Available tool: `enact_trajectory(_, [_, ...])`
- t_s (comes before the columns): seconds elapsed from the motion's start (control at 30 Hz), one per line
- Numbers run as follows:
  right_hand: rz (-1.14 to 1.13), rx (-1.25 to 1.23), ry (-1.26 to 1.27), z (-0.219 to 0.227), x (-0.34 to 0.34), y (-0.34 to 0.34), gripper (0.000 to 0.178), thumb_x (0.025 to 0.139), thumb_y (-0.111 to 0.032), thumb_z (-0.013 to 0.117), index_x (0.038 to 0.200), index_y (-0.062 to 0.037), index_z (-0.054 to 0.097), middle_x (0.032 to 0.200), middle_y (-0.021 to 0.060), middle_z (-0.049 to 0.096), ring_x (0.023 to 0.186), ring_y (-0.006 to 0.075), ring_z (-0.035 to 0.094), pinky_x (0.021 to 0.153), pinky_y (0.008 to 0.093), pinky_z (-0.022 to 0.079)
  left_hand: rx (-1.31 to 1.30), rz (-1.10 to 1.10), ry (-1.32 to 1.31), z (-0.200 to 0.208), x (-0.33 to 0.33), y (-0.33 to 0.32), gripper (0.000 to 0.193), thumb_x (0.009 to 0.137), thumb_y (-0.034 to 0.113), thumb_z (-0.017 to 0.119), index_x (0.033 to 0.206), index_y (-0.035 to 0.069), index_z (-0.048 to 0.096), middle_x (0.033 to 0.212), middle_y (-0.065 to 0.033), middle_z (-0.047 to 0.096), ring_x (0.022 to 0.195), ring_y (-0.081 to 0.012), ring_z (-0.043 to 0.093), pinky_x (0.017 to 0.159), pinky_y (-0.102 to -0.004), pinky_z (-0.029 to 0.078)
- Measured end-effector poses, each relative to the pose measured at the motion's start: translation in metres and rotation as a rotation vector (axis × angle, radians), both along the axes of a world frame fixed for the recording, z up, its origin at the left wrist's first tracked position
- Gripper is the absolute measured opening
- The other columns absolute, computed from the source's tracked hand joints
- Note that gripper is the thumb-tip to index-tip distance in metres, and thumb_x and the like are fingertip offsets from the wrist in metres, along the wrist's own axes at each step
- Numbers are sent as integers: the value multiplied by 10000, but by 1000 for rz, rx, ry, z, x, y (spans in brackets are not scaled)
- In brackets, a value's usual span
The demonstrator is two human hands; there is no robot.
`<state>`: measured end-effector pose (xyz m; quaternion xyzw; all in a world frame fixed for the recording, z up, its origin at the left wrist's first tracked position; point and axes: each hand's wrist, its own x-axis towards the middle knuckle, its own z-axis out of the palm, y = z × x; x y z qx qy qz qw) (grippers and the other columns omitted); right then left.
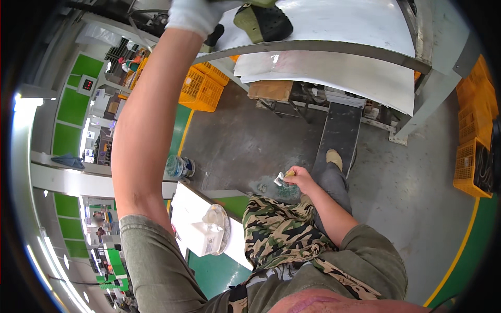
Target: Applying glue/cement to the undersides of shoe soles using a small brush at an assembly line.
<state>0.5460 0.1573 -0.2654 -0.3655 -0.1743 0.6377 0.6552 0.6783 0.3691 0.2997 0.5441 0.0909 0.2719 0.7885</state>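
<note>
My left hand (192,15), in a white glove, reaches up to the top edge of the head view, over a white-topped bench (334,23). Its fingers are mostly cut off or hidden, so its grip does not show. Beside it on the bench lies an olive and black clog (263,23) with small holes. A darker shoe (213,37) sits partly behind my wrist. My bare right hand (300,178) is low near my lap, fingers closed on a small brush-like tool (282,179) with a yellowish handle and white end; its exact kind is unclear.
Below the bench are a hanging white sheet (334,73), a wooden-topped stool (270,90) and a dark board (340,128) under my foot. Orange crates (201,88) stand at left, more crates (466,167) at right. A bucket (180,167) and a white side table (190,208) are near my left.
</note>
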Motion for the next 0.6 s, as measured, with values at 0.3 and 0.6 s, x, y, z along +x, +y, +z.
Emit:
enact_trajectory(0.3, [-19, -3, -1, 1, 3, -4, 165, 794, -15, 748, 859, -44, 600, 798, 41, 641, 679, 108, 589, 623, 256, 461, 263, -76, 272, -44, 110, -54, 267, 910, 257, 703, 1076, 54, 648, 929, -102, 710, 794, -275, 704, 743, -405, 586])
enact_trajectory(0.6, [-12, 16, -9, 2, -1, 0, 164, 790, -6, 747, 845, -36, 596, 779, 35, 632, 692, 115, 587, 657, 265, 464, 1792, 633, 961, -30, 20, 59, 665, 657, 305, 808, 1219, 24, 591, 1216, -183, 631, 1074, -282, 634, 939, -342, 490])
